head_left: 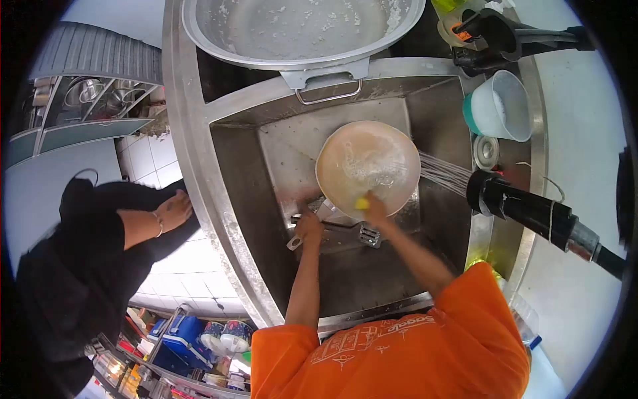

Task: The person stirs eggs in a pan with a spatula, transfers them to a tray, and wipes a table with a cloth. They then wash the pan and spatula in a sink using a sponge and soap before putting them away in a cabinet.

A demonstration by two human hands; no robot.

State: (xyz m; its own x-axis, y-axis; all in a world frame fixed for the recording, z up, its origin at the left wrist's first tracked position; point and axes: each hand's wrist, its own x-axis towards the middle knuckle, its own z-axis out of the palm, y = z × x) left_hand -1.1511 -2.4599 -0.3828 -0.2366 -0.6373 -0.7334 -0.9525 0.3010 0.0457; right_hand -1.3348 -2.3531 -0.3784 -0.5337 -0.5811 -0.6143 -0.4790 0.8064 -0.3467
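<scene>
A round beige frying pan (365, 149) with soapy water in it is held over the metal sink (279, 139). My left hand (309, 226) is closed around its pale handle, whose end sticks out below the fingers. In my right hand (377, 209) is a yellow sponge (362, 203), pressed against the lower part of the pan's inside. A slotted spatula (369, 235) lies in the sink below the pan, its dark handle running toward my left hand.
A large metal pot (299, 33) with white residue stands at the sink's far edge. On the right are a black spray hose (525, 206), a plastic tub (508, 106) and a drain strainer (486, 151). A person in black (100, 246) stands at left, a hand by the counter edge.
</scene>
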